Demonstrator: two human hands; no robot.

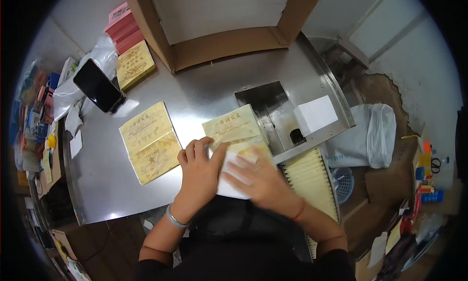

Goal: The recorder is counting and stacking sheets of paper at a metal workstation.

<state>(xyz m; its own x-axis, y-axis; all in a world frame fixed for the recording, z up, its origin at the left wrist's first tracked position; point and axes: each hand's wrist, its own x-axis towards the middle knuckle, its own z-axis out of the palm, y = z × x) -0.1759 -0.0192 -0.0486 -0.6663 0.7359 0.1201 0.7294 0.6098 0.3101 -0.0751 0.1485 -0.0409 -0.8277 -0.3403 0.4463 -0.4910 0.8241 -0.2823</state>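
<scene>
Just below frame centre, left hand [201, 170] is resting half-open on white paper [228, 190]; right hand [265, 181] is blurring, hold unclear; uneven pressure could be skewing the sheet.

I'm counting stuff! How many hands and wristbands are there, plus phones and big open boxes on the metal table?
Hands: 2 (left hand, right hand)
Wristbands: 2 (silver band, red band)
Phones: 1 (black phone)
Boxes: 1 (cardboard box)
Total: 6
</scene>
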